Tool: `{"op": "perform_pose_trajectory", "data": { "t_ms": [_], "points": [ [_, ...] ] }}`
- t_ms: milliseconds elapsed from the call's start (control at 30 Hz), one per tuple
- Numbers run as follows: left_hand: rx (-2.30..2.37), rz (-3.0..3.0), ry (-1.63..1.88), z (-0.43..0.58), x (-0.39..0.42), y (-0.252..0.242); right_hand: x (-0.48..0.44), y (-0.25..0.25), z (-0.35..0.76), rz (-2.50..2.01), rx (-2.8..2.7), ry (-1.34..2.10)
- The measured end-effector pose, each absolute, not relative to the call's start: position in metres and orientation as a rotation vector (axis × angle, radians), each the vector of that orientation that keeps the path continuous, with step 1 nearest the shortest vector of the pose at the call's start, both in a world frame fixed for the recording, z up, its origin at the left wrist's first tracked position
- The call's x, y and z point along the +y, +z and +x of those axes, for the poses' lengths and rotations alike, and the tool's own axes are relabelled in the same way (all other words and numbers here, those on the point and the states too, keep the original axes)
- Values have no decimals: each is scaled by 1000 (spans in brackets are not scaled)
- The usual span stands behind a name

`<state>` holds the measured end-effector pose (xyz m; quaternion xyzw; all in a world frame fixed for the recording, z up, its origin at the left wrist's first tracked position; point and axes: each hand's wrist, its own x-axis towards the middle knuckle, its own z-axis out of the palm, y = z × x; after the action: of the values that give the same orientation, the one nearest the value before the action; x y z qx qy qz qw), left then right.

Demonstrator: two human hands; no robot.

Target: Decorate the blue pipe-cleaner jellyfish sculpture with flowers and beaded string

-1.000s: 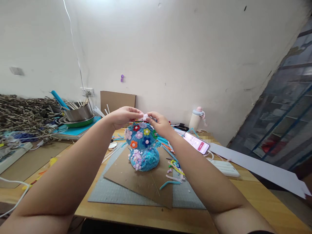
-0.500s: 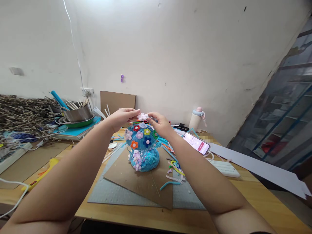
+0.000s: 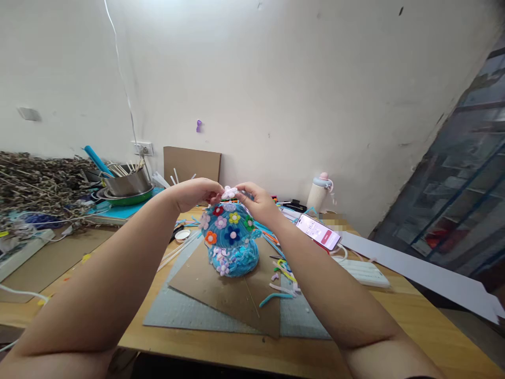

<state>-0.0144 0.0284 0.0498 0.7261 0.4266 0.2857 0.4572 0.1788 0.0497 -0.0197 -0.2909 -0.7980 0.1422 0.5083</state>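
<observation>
A fuzzy blue mushroom-shaped craft [image 3: 226,226] stands on a piece of brown cardboard [image 3: 221,300], its cap dotted with small flowers in several colours. At the top of the cap is a pale pink flower [image 3: 229,192] of fuzzy stems. My right hand [image 3: 258,202] pinches this flower's right side between thumb and fingers. From the left, my left hand [image 3: 199,193] has its fingers closed at the flower's other edge, partly hidden behind the cap. Whether the flower touches the cap, I cannot tell.
Cut fuzzy stems [image 3: 282,295] lie right of the craft, beside a lit phone [image 3: 319,231]. A grey cutting mat [image 3: 165,310] lies under the cardboard. Further back stand a bottle [image 3: 319,192] and a metal pot of sticks [image 3: 130,183]; a power strip [image 3: 365,272] is at right.
The pale pink flower has shifted slightly left and down and is turned. My left fingers have curled in lower beside it, and the mushroom's cap has tilted slightly.
</observation>
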Motion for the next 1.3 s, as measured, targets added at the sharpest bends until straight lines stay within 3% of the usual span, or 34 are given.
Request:
{"op": "perform_pose_trajectory", "data": {
  "t_ms": [600,1300],
  "points": [
    [1287,2086,707,-18,33,62,50,-21,174,-660,-1821,502],
    [1055,2097,780,-19,41,63,50,-21,173,-690,-1828,498]
  ]
}}
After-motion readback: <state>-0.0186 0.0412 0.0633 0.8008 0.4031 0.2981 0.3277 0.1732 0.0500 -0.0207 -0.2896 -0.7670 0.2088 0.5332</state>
